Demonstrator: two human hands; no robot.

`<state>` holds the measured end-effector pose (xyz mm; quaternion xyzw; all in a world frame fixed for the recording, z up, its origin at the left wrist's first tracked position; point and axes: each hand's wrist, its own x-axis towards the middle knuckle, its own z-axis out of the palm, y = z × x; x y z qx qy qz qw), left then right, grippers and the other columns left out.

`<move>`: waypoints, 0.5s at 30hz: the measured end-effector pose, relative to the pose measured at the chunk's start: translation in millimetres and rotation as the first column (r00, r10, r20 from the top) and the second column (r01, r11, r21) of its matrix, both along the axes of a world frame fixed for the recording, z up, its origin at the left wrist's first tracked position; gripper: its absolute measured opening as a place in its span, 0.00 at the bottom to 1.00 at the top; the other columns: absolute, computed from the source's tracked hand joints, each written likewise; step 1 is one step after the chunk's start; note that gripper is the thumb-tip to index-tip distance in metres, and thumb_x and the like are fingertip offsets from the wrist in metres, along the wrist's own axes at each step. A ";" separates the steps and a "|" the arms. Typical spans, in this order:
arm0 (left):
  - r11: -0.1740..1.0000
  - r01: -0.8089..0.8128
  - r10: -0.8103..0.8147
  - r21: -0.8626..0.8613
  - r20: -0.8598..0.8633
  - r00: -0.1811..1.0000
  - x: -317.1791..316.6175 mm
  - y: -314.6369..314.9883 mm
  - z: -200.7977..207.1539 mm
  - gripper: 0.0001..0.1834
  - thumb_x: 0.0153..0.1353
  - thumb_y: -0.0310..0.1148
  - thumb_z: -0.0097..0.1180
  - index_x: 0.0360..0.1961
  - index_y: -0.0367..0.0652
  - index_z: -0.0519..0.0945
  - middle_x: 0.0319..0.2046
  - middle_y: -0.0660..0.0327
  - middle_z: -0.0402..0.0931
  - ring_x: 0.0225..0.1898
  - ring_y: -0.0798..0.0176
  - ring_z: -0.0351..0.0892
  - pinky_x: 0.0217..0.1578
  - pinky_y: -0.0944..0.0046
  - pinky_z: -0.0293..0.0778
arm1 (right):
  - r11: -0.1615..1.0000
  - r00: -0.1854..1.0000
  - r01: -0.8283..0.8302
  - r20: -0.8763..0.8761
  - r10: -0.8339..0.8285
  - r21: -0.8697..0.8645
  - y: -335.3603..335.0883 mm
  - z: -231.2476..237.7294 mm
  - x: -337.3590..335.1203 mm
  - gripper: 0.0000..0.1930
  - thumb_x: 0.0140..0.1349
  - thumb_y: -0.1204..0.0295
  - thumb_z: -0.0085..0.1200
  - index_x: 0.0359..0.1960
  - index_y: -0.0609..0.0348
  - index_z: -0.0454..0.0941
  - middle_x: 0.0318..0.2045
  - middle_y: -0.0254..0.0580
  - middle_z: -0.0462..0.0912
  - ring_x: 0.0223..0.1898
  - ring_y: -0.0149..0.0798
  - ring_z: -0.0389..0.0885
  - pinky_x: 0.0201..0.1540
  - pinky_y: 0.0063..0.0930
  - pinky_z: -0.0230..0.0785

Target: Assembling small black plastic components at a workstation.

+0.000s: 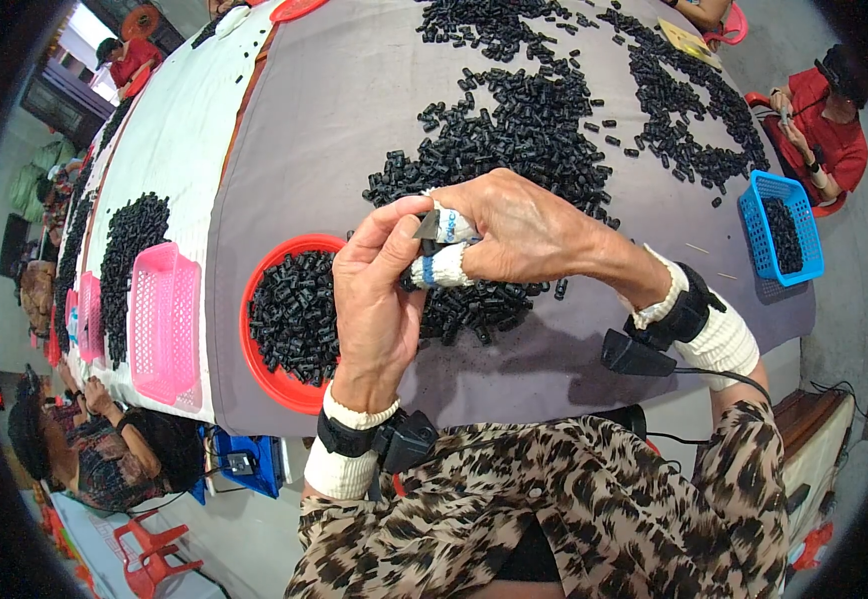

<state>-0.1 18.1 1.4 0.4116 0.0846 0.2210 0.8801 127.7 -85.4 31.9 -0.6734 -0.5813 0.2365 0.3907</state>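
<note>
Over the near side of the grey-covered table, my two hands meet with fingertips together. My left hand [369, 309] is closed on a small black cylindrical piece, mostly hidden by the fingers. My right hand [534, 225] wears white cloth wraps [442, 268] on thumb and forefinger and pinches a small dark pointed blade [428, 227] against the piece. Just left of my left hand stands a red basin [299, 398] full of similar black pieces [292, 309]. Beyond and beneath my hands, a large loose pile of black pieces [514, 130] spreads over the cloth.
A pink basket [164, 384] is on the white cloth at left, beside another black heap [134, 240]. At right, a blue basket [754, 235] holds black pieces near a person in red [834, 130]. Another person [104, 449] sits at lower left. Cables run from my wrist straps [689, 304].
</note>
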 end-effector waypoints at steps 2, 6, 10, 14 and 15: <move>1.000 0.019 -0.019 -0.015 0.006 1.000 1.0 1.2 -0.5 0.11 0.61 0.29 0.51 0.42 0.35 0.75 0.36 0.59 0.77 0.36 0.69 0.77 0.38 0.70 0.75 | 1.000 0.998 0.004 -0.064 -0.003 0.011 0.1 0.4 0.0 0.13 0.47 0.66 0.59 0.26 0.63 0.74 0.18 0.33 0.74 0.20 0.29 0.69 0.24 0.27 0.63; 0.973 0.126 -0.104 -0.194 0.119 0.987 3.4 4.9 -9.2 0.12 0.62 0.30 0.48 0.45 0.35 0.72 0.39 0.56 0.76 0.40 0.64 0.77 0.42 0.65 0.74 | 0.998 0.995 0.049 -0.090 -0.053 -0.047 -0.6 5.1 -0.8 0.15 0.46 0.64 0.61 0.26 0.64 0.73 0.18 0.32 0.72 0.21 0.28 0.69 0.25 0.26 0.62; 0.946 0.216 -0.165 -0.243 0.212 0.963 3.1 6.2 -12.7 0.13 0.62 0.29 0.46 0.46 0.35 0.71 0.41 0.55 0.75 0.43 0.61 0.76 0.46 0.61 0.74 | 0.999 0.996 0.045 -0.078 -0.046 -0.026 -1.2 5.6 -0.1 0.15 0.45 0.64 0.61 0.26 0.64 0.73 0.18 0.33 0.72 0.21 0.29 0.69 0.25 0.26 0.61; 0.944 0.228 -0.176 -0.240 0.219 0.960 2.9 7.6 -15.2 0.13 0.62 0.29 0.47 0.46 0.35 0.71 0.41 0.55 0.75 0.43 0.60 0.76 0.46 0.60 0.73 | 0.998 0.999 0.047 -0.008 -0.047 -0.039 0.0 5.2 0.7 0.16 0.44 0.64 0.62 0.24 0.64 0.73 0.17 0.36 0.72 0.21 0.31 0.69 0.24 0.29 0.61; 0.943 0.227 -0.175 -0.242 0.219 0.960 2.6 7.5 -15.0 0.13 0.62 0.29 0.47 0.47 0.35 0.71 0.42 0.54 0.74 0.44 0.60 0.76 0.47 0.60 0.73 | 0.999 0.999 0.041 -0.014 -0.042 -0.025 0.2 6.3 0.1 0.16 0.43 0.64 0.62 0.24 0.64 0.72 0.17 0.37 0.72 0.20 0.32 0.69 0.24 0.29 0.61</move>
